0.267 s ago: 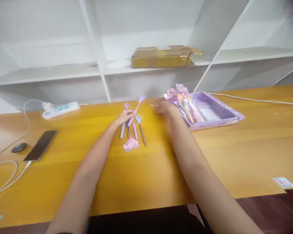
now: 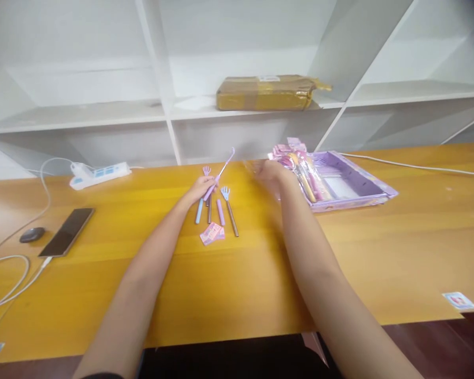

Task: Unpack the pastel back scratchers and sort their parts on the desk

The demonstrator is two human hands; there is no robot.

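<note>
Left hand [image 2: 201,188], just left of frame centre: fingers clamped on the purple handle of a purple scratcher [image 2: 209,192]. Its thin metal rod slants up and right from the grip; the head, near the middle of the frame, shows narrow, almost edge-on.

Right hand [image 2: 270,171], right of centre: blurred, at the left edge of the wrapped scratchers [image 2: 307,176]. Cannot tell whether its fingers are together or apart, nor whether they hold anything; a faint clear smear shows by the fingertips.

Around the left hand, on the wooden table [image 2: 229,295]: a pink claw head [image 2: 206,171] just above it; below it a light blue handle [image 2: 198,211], a metal rod [image 2: 209,212] and a loose purple handle [image 2: 220,212], side by side. Cannot tell what the pink head joins, the hand being in the way. A blue-headed scratcher [image 2: 230,213] lies slanted to the right of these. Small pink cards [image 2: 212,233] overlap beneath the group.

Right of frame: purple tray [image 2: 379,187], the wrapped scratchers resting over its left side.

Upper middle: taped cardboard box [image 2: 264,95] on a white shelf [image 2: 114,118]. Left of frame: power strip [image 2: 100,175], dark phone [image 2: 67,232], black mouse [image 2: 32,235].
</note>
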